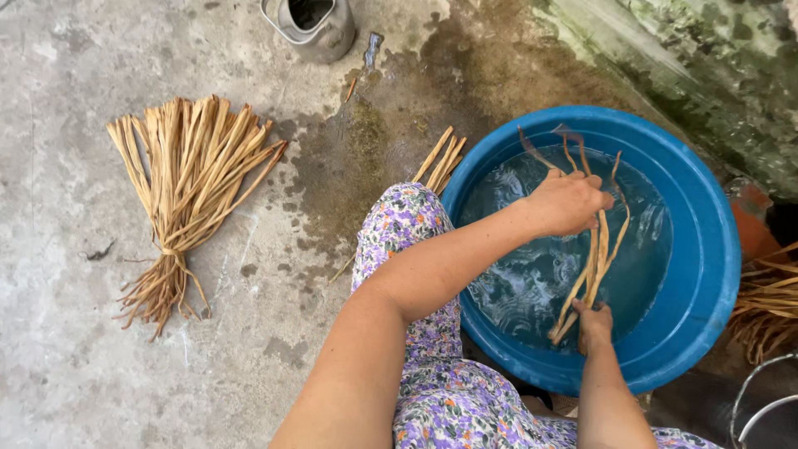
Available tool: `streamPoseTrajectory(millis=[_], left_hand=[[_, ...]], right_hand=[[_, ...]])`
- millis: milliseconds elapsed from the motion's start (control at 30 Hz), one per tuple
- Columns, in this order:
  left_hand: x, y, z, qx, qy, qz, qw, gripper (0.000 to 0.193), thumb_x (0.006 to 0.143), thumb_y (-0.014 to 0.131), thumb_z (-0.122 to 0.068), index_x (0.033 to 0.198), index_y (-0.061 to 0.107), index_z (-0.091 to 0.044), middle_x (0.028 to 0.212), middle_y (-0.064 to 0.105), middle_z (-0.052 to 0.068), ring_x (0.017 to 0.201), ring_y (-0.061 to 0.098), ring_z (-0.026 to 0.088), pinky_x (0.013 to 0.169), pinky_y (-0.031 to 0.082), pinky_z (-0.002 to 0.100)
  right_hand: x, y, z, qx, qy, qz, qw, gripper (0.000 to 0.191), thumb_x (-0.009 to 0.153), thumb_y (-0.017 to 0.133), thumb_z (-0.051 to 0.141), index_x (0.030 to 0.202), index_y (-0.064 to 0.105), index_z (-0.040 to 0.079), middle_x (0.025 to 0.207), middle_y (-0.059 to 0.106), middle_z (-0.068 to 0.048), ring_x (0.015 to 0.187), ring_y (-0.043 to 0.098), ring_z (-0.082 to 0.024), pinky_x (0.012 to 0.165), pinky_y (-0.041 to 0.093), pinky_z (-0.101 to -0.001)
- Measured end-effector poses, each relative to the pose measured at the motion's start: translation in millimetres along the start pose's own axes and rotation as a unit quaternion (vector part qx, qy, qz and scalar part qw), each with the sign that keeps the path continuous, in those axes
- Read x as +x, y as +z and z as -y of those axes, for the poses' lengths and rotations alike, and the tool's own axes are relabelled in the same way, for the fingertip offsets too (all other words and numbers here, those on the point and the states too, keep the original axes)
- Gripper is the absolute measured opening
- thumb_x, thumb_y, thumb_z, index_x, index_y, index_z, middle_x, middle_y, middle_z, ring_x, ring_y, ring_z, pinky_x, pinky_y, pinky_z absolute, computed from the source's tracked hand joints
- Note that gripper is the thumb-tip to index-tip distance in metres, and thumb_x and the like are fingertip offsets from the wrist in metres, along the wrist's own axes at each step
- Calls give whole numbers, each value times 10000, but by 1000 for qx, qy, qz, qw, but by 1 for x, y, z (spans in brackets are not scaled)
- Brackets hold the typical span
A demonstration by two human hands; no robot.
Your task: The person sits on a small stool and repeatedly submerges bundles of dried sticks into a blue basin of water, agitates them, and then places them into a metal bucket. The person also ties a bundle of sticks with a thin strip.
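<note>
Head view, looking straight down. I see both hands over the blue basin (706,241), which holds rippled water.

Left hand (569,202): fingers curled tight around the upper part of a small bunch of wet straw strips (598,254). Loose ends fan out above the knuckles, over the far side of the water.

Right hand (593,323): pinched closed on the lower end of the same bunch, near the basin's near rim, just at the water surface. The strips run between the two hands, roughly straight, slightly tilted.

Whether the strips touch the basin bottom, I can't tell.

Around it:
- Tied dry bundle (187,187) of the same straw lies on the concrete floor (75,349), well apart to the left, fanned at the top, knotted low.
- A few short dry strips (440,158) lie just beside the basin's left rim, behind the knee in the flowered dress (416,249).
- Metal can (312,25) stands at the top edge.
- More straw (769,303) lies to the right of the basin, partly cut off.
- Mossy wall (706,58) top right.
</note>
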State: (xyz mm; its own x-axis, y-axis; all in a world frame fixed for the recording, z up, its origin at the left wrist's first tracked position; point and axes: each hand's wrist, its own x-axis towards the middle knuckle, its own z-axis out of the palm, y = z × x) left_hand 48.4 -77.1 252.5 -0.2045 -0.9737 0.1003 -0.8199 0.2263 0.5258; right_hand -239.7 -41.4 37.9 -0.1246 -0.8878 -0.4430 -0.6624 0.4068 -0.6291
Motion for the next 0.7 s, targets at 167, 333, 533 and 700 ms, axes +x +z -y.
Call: streamPoseTrajectory(millis=[167,333,533,700], left_hand=[[5,26,2,68,-16,93,993,292,837,745,-260,1113,732,-166,1151,684,101,1185,644,303,869,534,588],[9,48,-3,54,-7,203,978,271,862,705,-209,1119,720,-124,1185,707,119,1132,690,321,867,558,566],[-1,47,10,69,-18,214,974,301,863,738,-245,1141,728,-130,1160,718,136,1100,704,337,859,579,542],[-16,48,18,73,-42,249,965,410,861,768,-361,1190,700,-125,1204,690,168,1129,675,369,897,556,553]], right_hand=[[-20,60,6,44,3,84,995,454,856,791,245,1201,603,18,1046,696,-180,905,647,-325,752,525,-438],[-26,96,23,127,46,286,948,305,888,731,274,1024,702,3,857,758,-149,747,719,-281,703,577,-426],[0,31,7,-28,110,50,992,320,927,739,308,1047,686,16,848,708,-197,698,683,-353,622,534,-497],[-22,48,-6,-324,-125,0,938,398,890,643,259,1236,655,64,942,733,-218,800,700,-410,688,571,-513]])
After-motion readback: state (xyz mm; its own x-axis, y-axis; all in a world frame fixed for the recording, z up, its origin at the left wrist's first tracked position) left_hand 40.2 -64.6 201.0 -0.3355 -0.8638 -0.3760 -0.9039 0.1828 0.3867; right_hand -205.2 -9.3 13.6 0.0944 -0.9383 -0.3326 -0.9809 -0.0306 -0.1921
